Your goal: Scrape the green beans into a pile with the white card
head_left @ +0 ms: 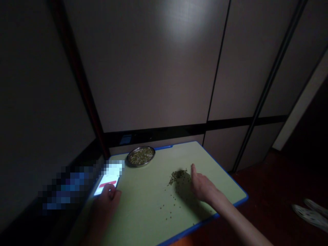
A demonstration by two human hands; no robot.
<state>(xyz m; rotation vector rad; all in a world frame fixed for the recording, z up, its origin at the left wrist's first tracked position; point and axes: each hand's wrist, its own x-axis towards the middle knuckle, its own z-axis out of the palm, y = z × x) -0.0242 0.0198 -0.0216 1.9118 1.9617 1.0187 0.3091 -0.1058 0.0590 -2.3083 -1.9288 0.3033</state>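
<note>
A pale green table (143, 212) with a blue rim fills the lower middle. On it lies a small pile of green grains (176, 176), with loose ones scattered nearer to me. My right hand (201, 186) rests edge-down beside the pile, fingers stretched out toward it. My left hand (106, 198) lies at the table's left edge with its thumb on the lit screen of a phone (109, 177); its fingers are hidden. A round metal plate (141, 156) holding more grains sits at the far side.
Grey wall panels with dark strips stand right behind the table. Dark reddish floor lies to the right, with a pair of light slippers (310, 212) at the far right. A blurred-out patch covers the area left of the phone.
</note>
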